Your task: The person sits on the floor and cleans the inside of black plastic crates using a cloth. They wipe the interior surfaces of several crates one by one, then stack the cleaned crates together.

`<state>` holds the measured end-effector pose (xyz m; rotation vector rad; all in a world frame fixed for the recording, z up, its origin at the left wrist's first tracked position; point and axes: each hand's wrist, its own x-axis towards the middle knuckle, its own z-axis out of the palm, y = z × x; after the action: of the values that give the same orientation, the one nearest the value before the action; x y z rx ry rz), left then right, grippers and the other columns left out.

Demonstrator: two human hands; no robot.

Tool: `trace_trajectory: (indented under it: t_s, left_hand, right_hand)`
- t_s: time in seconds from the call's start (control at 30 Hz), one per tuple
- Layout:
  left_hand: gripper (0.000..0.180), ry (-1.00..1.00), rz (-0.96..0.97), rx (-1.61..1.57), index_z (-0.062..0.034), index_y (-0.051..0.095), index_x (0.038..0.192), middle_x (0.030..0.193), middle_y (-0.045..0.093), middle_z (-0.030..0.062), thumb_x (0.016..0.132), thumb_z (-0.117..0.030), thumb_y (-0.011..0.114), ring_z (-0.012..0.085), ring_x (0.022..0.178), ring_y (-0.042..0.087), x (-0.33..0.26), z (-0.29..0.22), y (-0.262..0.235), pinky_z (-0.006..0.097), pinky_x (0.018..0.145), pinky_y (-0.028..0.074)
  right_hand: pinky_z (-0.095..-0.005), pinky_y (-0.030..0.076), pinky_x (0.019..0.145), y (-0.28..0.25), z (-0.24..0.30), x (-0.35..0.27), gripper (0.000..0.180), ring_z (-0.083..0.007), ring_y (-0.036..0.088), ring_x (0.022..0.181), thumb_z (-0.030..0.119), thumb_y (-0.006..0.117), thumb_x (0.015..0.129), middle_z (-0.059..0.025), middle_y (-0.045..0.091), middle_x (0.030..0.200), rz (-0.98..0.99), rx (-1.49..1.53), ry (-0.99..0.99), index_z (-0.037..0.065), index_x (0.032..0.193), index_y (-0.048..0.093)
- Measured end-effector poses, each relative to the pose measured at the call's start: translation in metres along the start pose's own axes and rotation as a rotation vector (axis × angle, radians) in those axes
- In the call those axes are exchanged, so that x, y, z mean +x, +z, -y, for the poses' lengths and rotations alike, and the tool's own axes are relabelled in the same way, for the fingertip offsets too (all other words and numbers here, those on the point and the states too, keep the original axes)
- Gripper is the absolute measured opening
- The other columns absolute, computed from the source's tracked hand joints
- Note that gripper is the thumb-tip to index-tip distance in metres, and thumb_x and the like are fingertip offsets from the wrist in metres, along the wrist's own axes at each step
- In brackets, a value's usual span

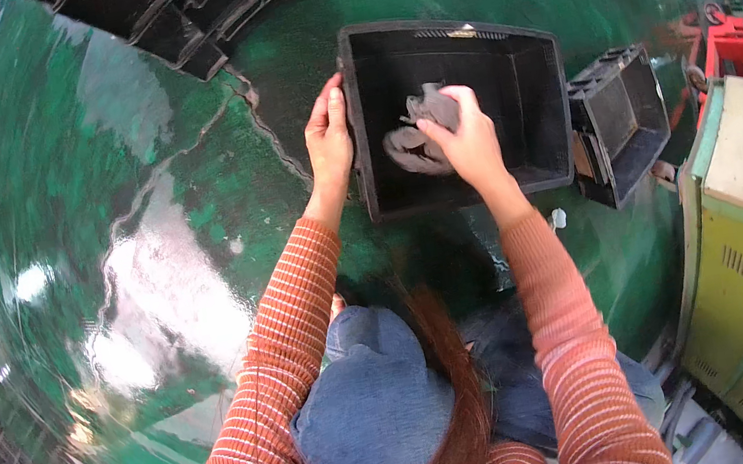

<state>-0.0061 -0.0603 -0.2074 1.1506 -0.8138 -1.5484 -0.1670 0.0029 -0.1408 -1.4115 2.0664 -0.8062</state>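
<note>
Pinching fingers: the right hand (474,143) has its thumb and fingers closed on a bunched grey cloth (415,149).
Cloth: crumpled, inside the black bin (539,108), toward its left half; a loop of it hangs out left of the thumb. Whether it touches the bin's bottom, I cannot tell.
Left hand: the left hand (330,144) lies along the bin's outer left side, fingers nearly straight, touching the edge; whether they hook around it, I cannot tell.
Bin: open side facing the person, slots in its far wall.
Sleeves: orange-brown with pale stripes (285,328), reaching past blue jeans (373,397).
Right of the bin: a smaller black box (632,108), then a red machine (740,42) and a yellow-green cabinet (739,281).
Upper left: black crates (199,31).
Floor: green, worn and shiny (220,193).
</note>
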Motion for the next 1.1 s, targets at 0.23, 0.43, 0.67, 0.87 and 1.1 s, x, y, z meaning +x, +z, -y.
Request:
trace_trajectory:
  t_s: [0.23, 0.43, 0.67, 0.87, 1.1]
  left_hand:
    - [0.027, -0.189, 0.034, -0.429, -0.0061, 0.061, 0.112, 0.095, 0.061, -0.0023, 0.093, -0.023, 0.052, 0.0053, 0.079, 0.053, 0.006, 0.018, -0.006, 0.021, 0.071, 0.045]
    - [0.025, -0.107, -0.022, -0.248, -0.0021, 0.061, 0.11, 0.094, 0.062, -0.0024, 0.093, -0.018, 0.05, 0.0056, 0.083, 0.054, 0.002, 0.019, 0.002, 0.021, 0.076, 0.045]
    - [0.026, -0.109, -0.006, -0.287, -0.0044, 0.062, 0.109, 0.096, 0.06, -0.0048, 0.092, -0.021, 0.054, 0.0034, 0.082, 0.05, 0.006, 0.015, -0.002, 0.02, 0.073, 0.044]
    - [0.026, -0.017, 0.015, -0.199, -0.0033, 0.059, 0.109, 0.1, 0.059, -0.0019, 0.096, -0.02, 0.045, 0.0054, 0.09, 0.051, 0.015, 0.022, 0.004, 0.023, 0.082, 0.042]
    - [0.044, -0.113, -0.024, 0.112, -0.0104, 0.05, 0.121, 0.086, 0.06, 0.0017, 0.081, -0.018, 0.068, 0.0084, 0.076, 0.053, -0.008, -0.014, 0.014, 0.022, 0.069, 0.042]
  right_hand:
    - [-0.0428, 0.048, 0.059, 0.065, 0.048, -0.008, 0.037, -0.0337, 0.062, 0.069, 0.021, 0.068, 0.065, -0.0119, 0.062, 0.084, -0.028, -0.2, -0.455, 0.009, 0.096, 0.05]
    - [-0.045, 0.047, 0.052, 0.077, 0.07, 0.085, 0.033, -0.0373, 0.06, 0.062, 0.019, 0.065, 0.074, -0.0139, 0.062, 0.082, -0.216, -0.305, -0.45, 0.009, 0.099, 0.046]
    - [-0.0446, 0.049, 0.06, 0.063, 0.041, -0.052, 0.036, -0.039, 0.061, 0.069, 0.019, 0.065, 0.073, -0.0182, 0.062, 0.079, 0.043, -0.024, -0.298, 0.006, 0.101, 0.047]
    - [-0.0444, 0.049, 0.06, 0.083, 0.092, 0.119, 0.028, -0.0336, 0.062, 0.072, 0.021, 0.066, 0.072, -0.0103, 0.06, 0.086, -0.334, -0.278, -0.371, 0.012, 0.094, 0.053]
    - [-0.0414, 0.052, 0.057, 0.019, 0.015, 0.144, 0.023, -0.0289, 0.063, 0.069, 0.023, 0.059, 0.074, -0.0056, 0.061, 0.087, -0.34, -0.67, -0.374, 0.017, 0.095, 0.055]
